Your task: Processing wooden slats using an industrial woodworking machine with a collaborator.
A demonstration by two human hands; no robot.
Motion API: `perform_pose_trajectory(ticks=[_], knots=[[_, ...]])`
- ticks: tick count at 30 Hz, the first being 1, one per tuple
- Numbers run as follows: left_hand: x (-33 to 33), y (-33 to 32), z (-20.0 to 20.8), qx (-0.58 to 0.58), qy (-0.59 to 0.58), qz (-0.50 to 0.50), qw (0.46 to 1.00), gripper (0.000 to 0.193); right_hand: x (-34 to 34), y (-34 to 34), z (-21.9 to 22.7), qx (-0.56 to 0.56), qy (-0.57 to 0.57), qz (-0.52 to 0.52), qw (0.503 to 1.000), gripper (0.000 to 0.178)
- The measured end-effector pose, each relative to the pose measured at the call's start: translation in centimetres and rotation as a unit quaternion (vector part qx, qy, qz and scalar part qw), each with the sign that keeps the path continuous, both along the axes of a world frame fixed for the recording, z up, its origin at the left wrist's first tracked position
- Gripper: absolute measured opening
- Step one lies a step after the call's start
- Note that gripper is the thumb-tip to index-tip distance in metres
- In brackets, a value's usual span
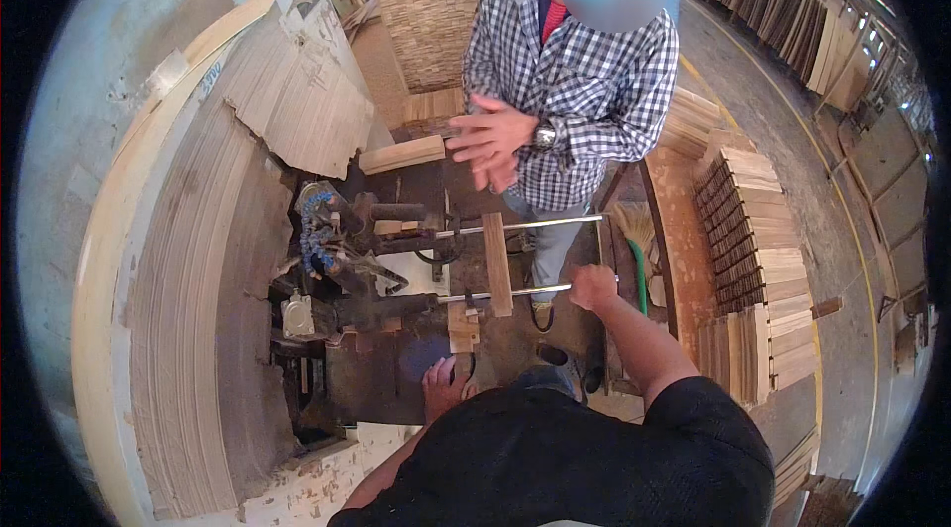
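- Timber strip (496, 264) lies crosswise over two shiny metal rods (543, 224), covering a short length of each; you cannot see its underside.
- Your right hand (593, 286) is curled tight around the outer end of the nearer rod (530, 291), and your fist hides most of that end.
- Your left hand (443, 390) sits low, close to your body, its fingers slightly apart; your shirt and forearm crowd it, so whether it holds anything or merely rests, you cannot tell.
- Small wood pieces (463, 329) show just beyond that hand, partly behind the nearer rod.
- Dark machine parts (342, 230), with blue segmented tubing, bunch up at the rods' left ends; shadow blurs where one part stops.
- Across from you, a person in a checked shirt (594, 96) brings both hands together; anything between the palms is hidden.
- Stacked wood (783, 279) stands at your right, its lower part hard to make out.
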State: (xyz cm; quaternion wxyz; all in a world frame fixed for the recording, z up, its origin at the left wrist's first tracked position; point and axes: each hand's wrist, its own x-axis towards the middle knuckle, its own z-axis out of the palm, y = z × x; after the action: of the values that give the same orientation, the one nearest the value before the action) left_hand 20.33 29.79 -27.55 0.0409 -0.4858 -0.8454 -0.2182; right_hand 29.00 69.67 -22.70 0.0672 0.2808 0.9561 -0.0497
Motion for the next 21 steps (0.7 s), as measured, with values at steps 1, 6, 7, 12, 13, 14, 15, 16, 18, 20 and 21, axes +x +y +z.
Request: perform_pose_trajectory(ticks=[1, 6, 7, 12, 13, 14, 15, 16, 18, 20, 21], knots=[[0.1, -0.2, 0.1, -0.004, -0.001, -0.004, 1.0, 0.033, 0.1, -0.2, 0.2, 0.0, -0.004, 0.002, 1.0, 0.024], [0.1, -0.8, -0.6, -0.01, -0.004, -0.009, 1.0, 0.035, -0.1, -0.8, 1.2, -0.017, -0.025, -0.007, 1.0, 0.026], [0.2, -0.8, -0.6, -0.01, -0.001, -0.009, 1.0, 0.036, -0.2, -0.9, 1.5, -0.025, -0.037, -0.008, 0.999, 0.027], [0.3, -0.6, -0.1, -0.016, 0.002, -0.003, 1.0, 0.033, -0.2, -0.9, 2.3, -0.027, -0.056, -0.002, 0.998, 0.029], [0.3, -0.5, 0.0, -0.015, -0.005, -0.003, 1.0, 0.032, -0.3, -0.8, 2.3, -0.033, -0.063, -0.005, 0.997, 0.03], [0.3, -0.5, 0.2, -0.012, -0.003, -0.002, 1.0, 0.032, -0.3, -0.8, 2.3, -0.03, -0.06, -0.003, 0.998, 0.03], [0.3, -0.6, 0.1, -0.01, 0.002, -0.002, 1.0, 0.032, -0.4, -0.9, 2.3, -0.033, -0.064, -0.006, 0.997, 0.03], [0.2, -0.6, 0.1, -0.009, 0.007, -0.003, 1.0, 0.032, -0.4, -0.9, 2.3, -0.037, -0.069, -0.008, 0.997, 0.031], [0.1, -0.5, -0.2, -0.006, 0.007, -0.001, 1.0, 0.031, -0.4, -0.9, 2.5, -0.034, -0.068, -0.006, 0.997, 0.032], [0.0, -0.6, -0.5, -0.004, 0.006, 0.001, 1.0, 0.031, -0.6, -0.9, 2.6, -0.032, -0.068, -0.004, 0.997, 0.033], [0.0, -0.6, -0.6, 0.005, 0.014, -0.003, 1.0, 0.03, -0.5, -0.9, 2.5, -0.033, -0.066, 0.001, 0.997, 0.031]])
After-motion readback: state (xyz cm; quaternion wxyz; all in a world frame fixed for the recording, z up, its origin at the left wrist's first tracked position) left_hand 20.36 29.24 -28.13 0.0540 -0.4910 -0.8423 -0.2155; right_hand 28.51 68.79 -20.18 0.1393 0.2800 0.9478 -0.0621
